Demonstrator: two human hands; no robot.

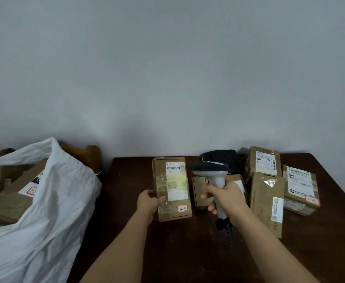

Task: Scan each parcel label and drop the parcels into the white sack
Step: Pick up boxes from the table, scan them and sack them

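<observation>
The crinkled white sack (pixel 51 201) slumps open at my left, cardboard boxes already inside. On the dark wooden table (pixel 188 252), my left hand (pixel 148 203) grips the tall, tape-glossy parcel (pixel 171 188) by its lower left edge, thumb on the front, label (pixel 176 181) facing me. My right hand (pixel 226 198) wraps the grey scanner (pixel 212 173) handle. I should tilt the head onto the barcode near the label's top and hold the box steady. Four more boxes wait at my right.

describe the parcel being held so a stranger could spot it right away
On the dark wooden table, look just left of the grey scanner. The left hand holds a tall narrow box; unlike its neighbours, it bears a red-edged sticker at its bottom corner.
</observation>
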